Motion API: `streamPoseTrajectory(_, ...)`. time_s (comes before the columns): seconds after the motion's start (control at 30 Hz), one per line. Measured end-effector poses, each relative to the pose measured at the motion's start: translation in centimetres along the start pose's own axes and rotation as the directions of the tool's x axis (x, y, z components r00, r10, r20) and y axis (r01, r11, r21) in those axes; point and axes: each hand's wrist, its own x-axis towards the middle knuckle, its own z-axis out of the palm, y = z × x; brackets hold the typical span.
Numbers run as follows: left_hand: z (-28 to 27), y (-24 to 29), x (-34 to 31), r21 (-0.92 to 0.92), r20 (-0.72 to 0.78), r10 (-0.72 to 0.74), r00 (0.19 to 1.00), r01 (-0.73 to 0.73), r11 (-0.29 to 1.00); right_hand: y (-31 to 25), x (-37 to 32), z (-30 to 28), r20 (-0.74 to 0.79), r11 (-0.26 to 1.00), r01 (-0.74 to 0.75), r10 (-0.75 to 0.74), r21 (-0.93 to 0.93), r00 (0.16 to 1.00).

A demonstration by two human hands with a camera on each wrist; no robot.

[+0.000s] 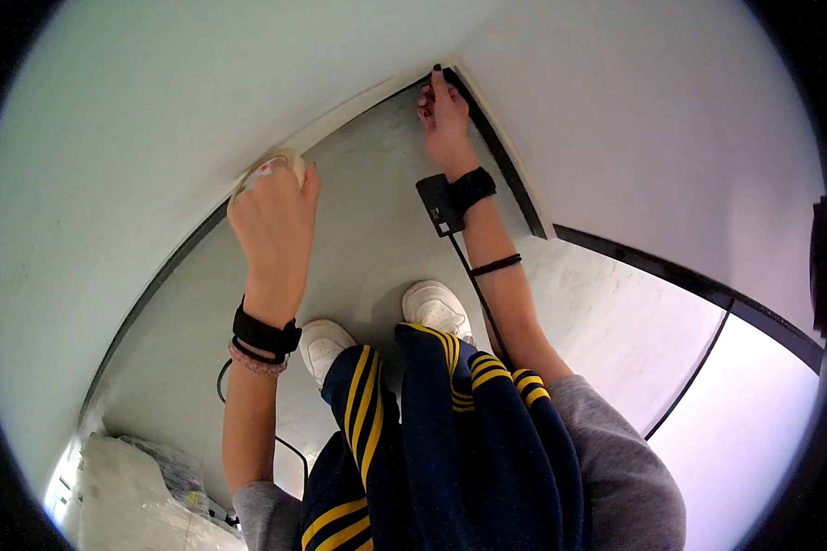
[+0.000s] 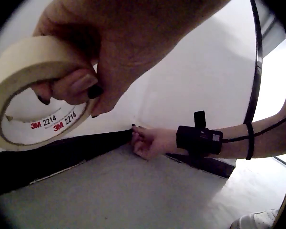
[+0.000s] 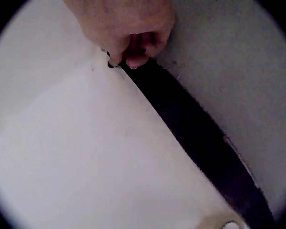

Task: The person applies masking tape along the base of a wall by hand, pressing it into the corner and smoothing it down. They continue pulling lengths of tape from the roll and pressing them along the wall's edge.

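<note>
My left hand [image 1: 274, 225] grips a roll of cream masking tape [image 2: 35, 55], its fingers through the core, which is printed 3M 2214. The roll is against the left wall, above the black baseboard [image 2: 47, 155]. From it a pale strip of tape [image 1: 363, 103] runs along the wall's foot to the corner. There my right hand [image 1: 447, 121] presses one dark-nailed fingertip [image 3: 113, 64] at the baseboard's upper edge, its other fingers bent beneath. Any tape under that fingertip is hidden.
White walls [image 1: 634, 119] meet at the corner ahead, over a grey floor [image 1: 368, 202]. Two white shoes [image 1: 436, 308] stand close below the hands. Clear plastic wrapping [image 1: 170, 468] lies at the lower left. A cable [image 1: 476, 289] runs along the right forearm from a black wrist device [image 1: 439, 206].
</note>
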Motion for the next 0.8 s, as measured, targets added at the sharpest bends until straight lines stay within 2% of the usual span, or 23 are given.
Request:
streamPoseTrajectory(0.1, 0.0, -0.1, 0.0, -0.019, 0.008, 0.005, 1.000, -0.005, 1.000, -0.1, 0.2, 0.3, -0.035, 0.996, -0.072, 0.074, 0.056, 0.997)
streamPoseTrajectory(0.17, -0.9, -0.6, 0.7, -0.016, 0.015, -0.018, 1.000, 0.018, 1.000, -0.6, 0.3, 1.3, 0.008, 0.992, -0.101, 0.101, 0.076, 0.995)
streamPoseTrajectory(0.4, -0.7, -0.6, 0.6, -0.020, 0.007, -0.011, 1.000, 0.011, 1.000, -0.8, -0.1, 1.6, -0.002, 0.992, -0.102, 0.103, 0.080, 0.995)
streamPoseTrajectory(0.47, -0.9, -0.7, 0.5, -0.025, 0.002, -0.009, 1.000, 0.009, 1.000, -0.7, 0.6, 0.9, 0.095, 0.991, -0.072, 0.061, 0.116, 0.994)
streamPoseTrajectory(0.5, -0.9, -0.7, 0.5, -0.017, 0.021, -0.008, 1.000, 0.008, 1.000, -0.9, 0.3, 1.0, 0.096, 0.991, -0.072, 0.061, 0.116, 0.993)
streamPoseTrajectory(0.57, -0.3, -0.5, 0.5, -0.012, 0.047, -0.011, 0.999, 0.011, 1.000, -1.0, 0.2, 0.6, 0.012, 0.996, -0.093, 0.093, -0.015, 0.996)
streamPoseTrajectory(0.6, -0.1, -0.4, 0.6, -0.008, 0.045, -0.016, 0.999, 0.016, 1.000, -1.0, 0.0, 0.6, 0.015, 0.996, -0.090, 0.090, -0.020, 0.996)
streamPoseTrajectory(0.63, -0.1, -0.5, 0.8, -0.005, 0.040, -0.021, 0.999, 0.021, 1.000, -0.8, -0.3, 0.8, -0.066, 0.948, 0.139, -0.164, -0.287, 0.984)
streamPoseTrajectory(0.67, 0.0, -0.3, 0.9, -0.007, 0.038, -0.026, 0.999, 0.026, 1.000, -0.5, -0.5, 0.7, -0.074, 0.779, 0.314, -0.417, -0.542, 0.906)
streamPoseTrajectory(0.7, 0.3, -0.1, 0.9, -0.002, 0.057, -0.033, 0.998, 0.033, 0.999, -0.3, -1.1, 0.5, -0.071, 0.778, 0.313, -0.415, -0.545, 0.907)
streamPoseTrajectory(0.77, 0.8, 0.0, 0.8, 0.004, 0.082, -0.041, 0.996, 0.041, 0.999, 0.2, -2.1, 0.2, 0.182, 0.559, 0.482, -0.507, -0.675, 0.843)
streamPoseTrajectory(0.8, 0.8, 0.0, 0.9, 0.005, 0.061, -0.019, 0.998, 0.019, 1.000, 0.6, -2.0, 0.0, 0.181, 0.560, 0.478, -0.504, -0.676, 0.845)
